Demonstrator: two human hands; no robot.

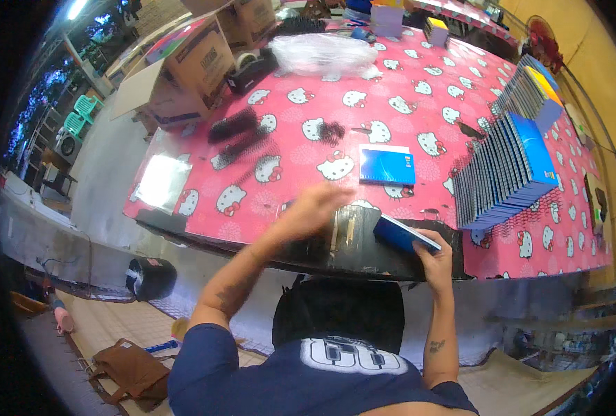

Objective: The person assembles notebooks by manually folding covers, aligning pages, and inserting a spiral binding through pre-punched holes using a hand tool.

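Note:
My right hand (435,255) grips a blue-covered notebook (397,234) by its near right end, tilted over the black patch at the table's front edge. My left hand (316,208) is to its left, apart from it and smeared by motion, so its fingers cannot be read. Just beyond lies another blue notebook (387,167), flat on the table with white pages under it. Tangled black binding coils (242,133) rest at the left, and a smaller clump of coil (331,132) sits farther back in the middle.
A long row of spiral-bound blue notebooks (506,170) stands at the right, with more books (533,93) behind. An open cardboard box (195,73), a tape dispenser (251,73) and clear plastic wrap (322,55) occupy the far left. The pink patterned table (287,166) ends near my body.

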